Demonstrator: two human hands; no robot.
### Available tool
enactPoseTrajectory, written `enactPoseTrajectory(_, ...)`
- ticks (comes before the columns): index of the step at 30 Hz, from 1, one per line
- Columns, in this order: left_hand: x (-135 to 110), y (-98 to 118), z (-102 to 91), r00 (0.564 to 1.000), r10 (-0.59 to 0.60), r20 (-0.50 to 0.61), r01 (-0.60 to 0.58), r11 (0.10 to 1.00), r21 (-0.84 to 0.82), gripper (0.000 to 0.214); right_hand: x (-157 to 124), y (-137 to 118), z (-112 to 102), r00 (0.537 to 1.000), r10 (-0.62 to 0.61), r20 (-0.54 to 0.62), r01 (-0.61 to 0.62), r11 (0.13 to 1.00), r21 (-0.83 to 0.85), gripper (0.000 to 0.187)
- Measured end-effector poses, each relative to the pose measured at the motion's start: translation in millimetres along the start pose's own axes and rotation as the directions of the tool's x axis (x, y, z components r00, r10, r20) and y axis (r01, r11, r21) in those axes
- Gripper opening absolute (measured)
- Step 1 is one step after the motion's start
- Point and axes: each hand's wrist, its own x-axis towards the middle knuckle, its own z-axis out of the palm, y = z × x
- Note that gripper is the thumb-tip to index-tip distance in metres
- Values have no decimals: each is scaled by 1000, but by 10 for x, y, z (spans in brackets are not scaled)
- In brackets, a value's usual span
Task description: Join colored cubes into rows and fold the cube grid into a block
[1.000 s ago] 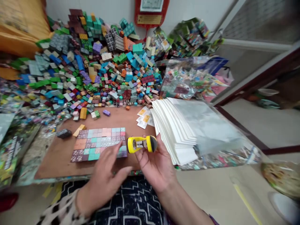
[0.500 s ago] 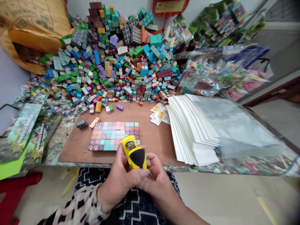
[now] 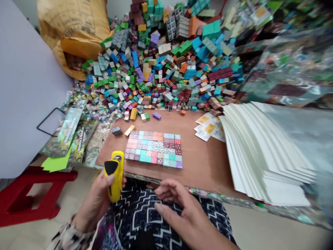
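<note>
Your left hand clenched round yellow handheld tool, just off board near-left edge, above lap. Right hand empty, fingers spread. Tool likely light, rigid, smooth plastic; grip mid-body.

The camera sits on my head and looks forward and down. My lap lies close under the lens at 6 o'clock, with my left hand and its yellow tool at 7 and my right hand at 5. The board lies near, at centre, its near edge dropping toward the right. Farther off, the block pile rises at 12, the paper stack at 3 and the stool at 8.
</note>
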Motion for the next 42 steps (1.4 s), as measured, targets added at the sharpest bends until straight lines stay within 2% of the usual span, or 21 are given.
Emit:
enactPoseTrajectory(2,59,52,-182,992,24,-127,-14,997,78,60,70,-46,-11,997,-71,40,74,995,-74,35)
enactPoseTrajectory(4,118,64,-292,979,32,-204,-7,992,122,66,207,-177,-23,982,-152,109,172,964,-202,28)
enactPoseTrajectory(7,198,19,-342,973,3,-233,20,995,97,74,591,-488,43,915,-357,189,402,849,-342,16)
enactPoseTrajectory(10,268,-44,-321,973,-7,-230,19,998,52,73,1149,-804,318,848,-446,286,530,698,-481,21)
enactPoseTrajectory(13,322,-84,-293,968,10,-250,-2,1000,31,69,1714,-966,784,795,-394,462,607,513,-607,28)
enactPoseTrajectory(15,341,-102,-294,968,1,-252,8,999,35,66,2004,-945,1118,725,-338,600,689,369,-624,32)
enactPoseTrajectory(18,354,-137,-335,969,-42,-244,51,998,32,65,2260,-759,1517,604,-262,753,797,228,-560,31)
enactPoseTrajectory(20,362,-168,-376,967,-78,-241,81,997,2,68,2337,-604,1669,528,-263,807,849,171,-500,27)
enactPoseTrajectory(22,375,-203,-412,964,-106,-242,101,994,-36,70,2376,-489,1734,484,-292,825,875,136,-465,25)
enactPoseTrajectory(24,393,-241,-432,963,-120,-240,106,992,-72,70,2398,-442,1742,477,-286,831,878,129,-460,27)
enactPoseTrajectory(26,413,-276,-434,964,-135,-231,114,988,-101,69,2410,-456,1725,492,-228,840,871,142,-471,30)
enactPoseTrajectory(30,449,-323,-411,960,-147,-237,109,980,-165,65,2409,-543,1695,550,-111,828,832,158,-532,34)
enactPoseTrajectory(38,513,-370,-418,975,-148,-169,93,951,-294,60,2402,-525,1718,648,-101,755,759,168,-629,40)
enactPoseTrajectory(42,509,-399,-422,977,-120,-175,50,933,-357,59,2410,-520,1729,638,-95,764,768,148,-623,41)
